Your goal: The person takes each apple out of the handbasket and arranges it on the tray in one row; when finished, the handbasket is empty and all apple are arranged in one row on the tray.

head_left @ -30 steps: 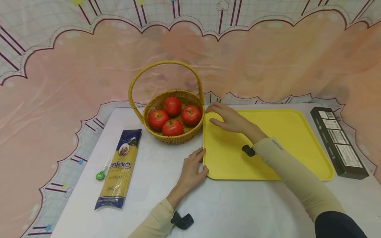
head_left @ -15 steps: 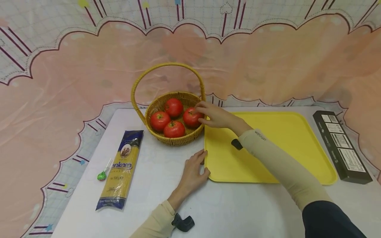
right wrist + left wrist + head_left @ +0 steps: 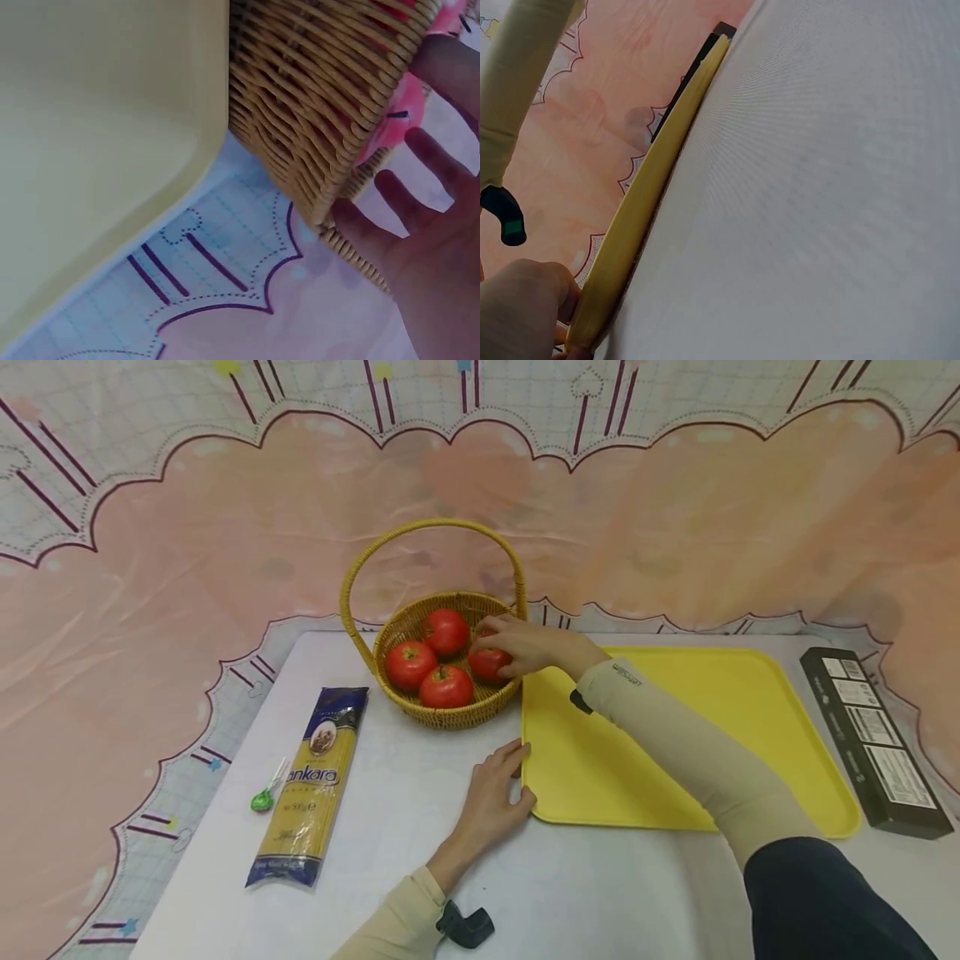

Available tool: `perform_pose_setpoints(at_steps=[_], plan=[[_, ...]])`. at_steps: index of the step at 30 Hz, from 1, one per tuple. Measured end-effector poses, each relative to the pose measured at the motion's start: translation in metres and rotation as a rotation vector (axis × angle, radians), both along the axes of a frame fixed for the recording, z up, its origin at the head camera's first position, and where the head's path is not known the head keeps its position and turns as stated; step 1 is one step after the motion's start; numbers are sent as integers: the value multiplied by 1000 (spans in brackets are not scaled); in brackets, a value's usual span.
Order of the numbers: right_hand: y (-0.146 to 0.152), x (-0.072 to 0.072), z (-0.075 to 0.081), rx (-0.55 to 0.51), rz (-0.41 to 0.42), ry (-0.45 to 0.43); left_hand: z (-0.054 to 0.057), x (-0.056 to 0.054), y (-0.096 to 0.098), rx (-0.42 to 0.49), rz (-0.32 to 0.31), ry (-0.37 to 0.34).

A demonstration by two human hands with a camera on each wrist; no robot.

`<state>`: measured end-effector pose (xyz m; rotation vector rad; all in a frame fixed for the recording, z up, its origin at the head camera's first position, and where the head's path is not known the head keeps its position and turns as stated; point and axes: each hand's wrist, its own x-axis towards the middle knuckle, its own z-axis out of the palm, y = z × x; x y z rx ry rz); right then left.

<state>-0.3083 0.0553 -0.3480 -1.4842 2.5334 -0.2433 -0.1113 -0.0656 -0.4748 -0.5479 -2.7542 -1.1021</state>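
The red, round tomato (image 3: 489,666) under the right hand (image 3: 528,645) sits at the right inside the woven, honey-coloured basket (image 3: 450,717), partly hidden by the fingers. The basket stands upright, its tall handle arching overhead (three more tomatoes (image 3: 447,687) share it). The yellow tray (image 3: 592,768) lies flat just beside it, the left hand (image 3: 489,793) touching its near-left corner.
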Motion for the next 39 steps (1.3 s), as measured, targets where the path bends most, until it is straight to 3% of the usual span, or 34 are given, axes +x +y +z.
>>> perform_pose_setpoints(at_steps=[7,16,26,39], plan=[[-9,-5,0,121,-17,-45,1,1,2,-7,-7,19],[-17,-6,-7,182,-78,-117,2,1,4,-17,-6,34],[-18,-6,-14,137,-68,-70,0,2,3,-19,5,11],[-18,-6,-13,63,-95,-80,0,1,1,-17,17,6]])
